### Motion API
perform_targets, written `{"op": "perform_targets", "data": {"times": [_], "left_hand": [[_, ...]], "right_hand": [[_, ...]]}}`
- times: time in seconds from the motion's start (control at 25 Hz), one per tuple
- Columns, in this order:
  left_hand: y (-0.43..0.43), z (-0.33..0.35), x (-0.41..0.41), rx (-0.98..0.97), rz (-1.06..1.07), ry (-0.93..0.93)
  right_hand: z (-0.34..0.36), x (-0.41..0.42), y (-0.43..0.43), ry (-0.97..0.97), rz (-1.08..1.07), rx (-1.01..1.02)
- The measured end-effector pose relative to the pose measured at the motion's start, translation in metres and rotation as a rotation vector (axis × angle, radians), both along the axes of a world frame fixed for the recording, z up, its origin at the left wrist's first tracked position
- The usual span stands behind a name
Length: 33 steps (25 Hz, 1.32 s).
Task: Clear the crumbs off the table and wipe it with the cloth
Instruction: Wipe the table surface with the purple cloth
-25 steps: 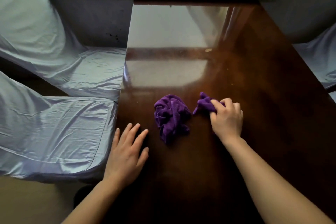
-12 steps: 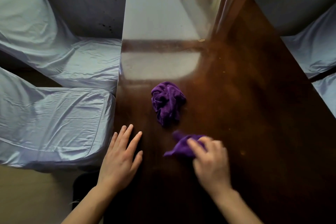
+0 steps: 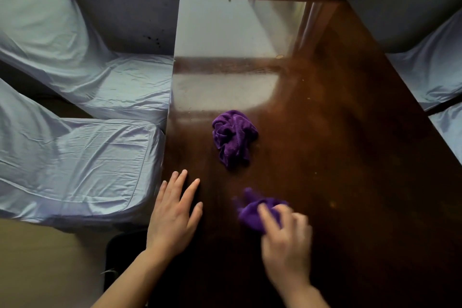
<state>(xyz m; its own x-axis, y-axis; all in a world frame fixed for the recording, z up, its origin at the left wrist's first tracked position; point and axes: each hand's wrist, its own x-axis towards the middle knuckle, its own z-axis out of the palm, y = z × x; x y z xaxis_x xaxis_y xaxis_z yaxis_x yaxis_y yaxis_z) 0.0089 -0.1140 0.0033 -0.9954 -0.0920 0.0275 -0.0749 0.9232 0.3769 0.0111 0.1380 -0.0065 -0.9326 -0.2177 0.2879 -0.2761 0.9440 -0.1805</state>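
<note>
Clenched around a small purple cloth [image 3: 252, 214], the right hand [image 3: 285, 240] presses it down on the dark polished counter [image 3: 350, 157] near the front edge; hand and cloth are both blurred. Its grip folds over the wad, with the cloth's loose end poking out toward the window. Beside it the left hand [image 3: 172, 217] lies flat on the counter by the left edge, fingers spread, its grip released and holding nothing. A second, crumpled purple cloth [image 3: 233, 137] sits alone further up the counter, apart from both hands. Pale specks of crumbs [image 3: 279, 56] dot the glossy surface beyond it. Chairs in grey-blue covers [image 3: 75, 157] stand along the left side.
</note>
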Motion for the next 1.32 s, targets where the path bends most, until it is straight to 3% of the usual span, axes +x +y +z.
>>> {"op": "perform_targets", "data": {"times": [0.08,0.16,0.36,0.52,0.72,0.96,1.16,1.32], "left_hand": [[-0.001,0.002,-0.001,0.062,0.027,0.025],[-0.003,0.003,-0.002,0.155,0.079,0.062],[-0.004,-0.001,0.0,0.205,0.145,0.125],[-0.008,-0.006,0.002,0.221,0.143,0.147],[-0.01,-0.009,0.003,0.25,0.174,0.217],[-0.008,-0.013,0.001,0.112,0.159,0.198],[-0.007,-0.016,-0.002,0.021,0.159,0.194],[-0.006,-0.014,-0.003,-0.011,0.169,0.149]], "right_hand": [[-0.002,0.013,-0.041,-0.028,0.285,-0.012],[0.004,-0.012,-0.071,-0.023,0.412,-0.02],[0.028,-0.114,-0.1,-0.087,0.163,0.111],[0.026,-0.107,-0.095,-0.123,-0.041,0.041],[0.022,-0.082,-0.154,-0.096,0.356,-0.01],[0.036,-0.2,-0.214,-0.124,0.234,0.175],[0.035,-0.286,-0.225,-0.173,-0.039,0.133],[0.028,-0.254,-0.238,-0.117,0.186,0.122]]}}
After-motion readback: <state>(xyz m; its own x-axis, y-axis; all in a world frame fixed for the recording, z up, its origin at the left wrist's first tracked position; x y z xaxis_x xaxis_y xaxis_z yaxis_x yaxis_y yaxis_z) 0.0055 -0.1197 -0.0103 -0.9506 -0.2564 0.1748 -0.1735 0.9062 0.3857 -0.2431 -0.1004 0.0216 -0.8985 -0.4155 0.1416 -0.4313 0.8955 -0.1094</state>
